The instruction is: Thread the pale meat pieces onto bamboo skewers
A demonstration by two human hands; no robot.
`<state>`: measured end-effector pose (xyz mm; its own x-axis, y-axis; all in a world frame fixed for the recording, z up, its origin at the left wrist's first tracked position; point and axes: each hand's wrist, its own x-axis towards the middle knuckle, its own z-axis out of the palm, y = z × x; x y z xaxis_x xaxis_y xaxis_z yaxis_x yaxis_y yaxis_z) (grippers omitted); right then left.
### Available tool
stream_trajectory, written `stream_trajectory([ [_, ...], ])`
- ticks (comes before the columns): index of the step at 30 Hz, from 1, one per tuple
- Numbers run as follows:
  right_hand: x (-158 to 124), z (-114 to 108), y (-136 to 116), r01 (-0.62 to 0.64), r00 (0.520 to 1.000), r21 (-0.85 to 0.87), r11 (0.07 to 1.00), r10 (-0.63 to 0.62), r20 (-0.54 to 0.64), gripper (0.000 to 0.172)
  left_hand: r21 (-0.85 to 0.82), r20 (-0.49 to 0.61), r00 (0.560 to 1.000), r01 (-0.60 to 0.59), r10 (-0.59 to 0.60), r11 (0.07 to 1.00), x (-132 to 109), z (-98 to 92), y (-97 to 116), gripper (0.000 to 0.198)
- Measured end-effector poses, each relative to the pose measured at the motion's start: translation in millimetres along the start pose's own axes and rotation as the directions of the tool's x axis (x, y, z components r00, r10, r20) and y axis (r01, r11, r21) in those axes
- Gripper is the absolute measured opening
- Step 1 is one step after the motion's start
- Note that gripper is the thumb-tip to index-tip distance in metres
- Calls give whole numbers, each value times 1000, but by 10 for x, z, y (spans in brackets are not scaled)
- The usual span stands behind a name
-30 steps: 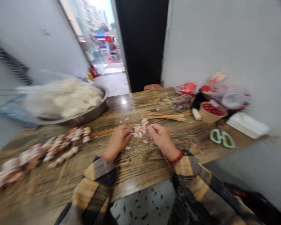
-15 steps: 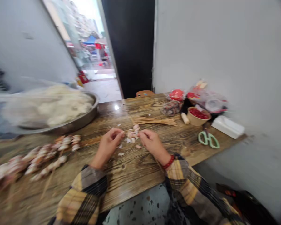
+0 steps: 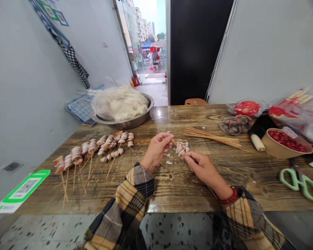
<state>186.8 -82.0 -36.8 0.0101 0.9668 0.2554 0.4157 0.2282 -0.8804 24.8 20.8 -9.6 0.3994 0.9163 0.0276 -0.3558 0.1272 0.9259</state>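
Note:
My left hand [image 3: 158,149] hovers over the wooden table [image 3: 172,187] with thumb and fingers pinched on a small pale piece of meat. My right hand [image 3: 199,166] is curled around a thin bamboo skewer whose tip points up-left toward the left hand. Between the hands lies a small heap of pinkish-white meat pieces [image 3: 182,148]. A bundle of bare bamboo skewers [image 3: 214,137] lies just beyond it. Several loaded meat skewers [image 3: 96,151] are spread out to the left.
A metal basin [image 3: 130,119] holding a plastic bag of white food sits at the far left. At the right are a paper bowl of red bits [image 3: 285,143], green-handled scissors [image 3: 301,180], a grey rag [image 3: 236,124] and red-lidded bagged items [image 3: 247,107]. An orange stool [image 3: 195,101] stands beyond the table.
The view swung left and sharpened. My left hand lifted from the heap with a piece pinched in it. My right hand drew back toward me with the skewer.

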Motion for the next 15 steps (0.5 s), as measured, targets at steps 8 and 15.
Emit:
stream_trajectory([
  [8,-11,15,-50,3,1000,-42,999,-3,-5,33,-143,-3,999,42,-43,989,-16,12,3,27],
  [15,-13,-2,-10,-4,998,28,1000,5,-56,31,-70,-68,998,-8,3,998,42,-37,-31,25],
])
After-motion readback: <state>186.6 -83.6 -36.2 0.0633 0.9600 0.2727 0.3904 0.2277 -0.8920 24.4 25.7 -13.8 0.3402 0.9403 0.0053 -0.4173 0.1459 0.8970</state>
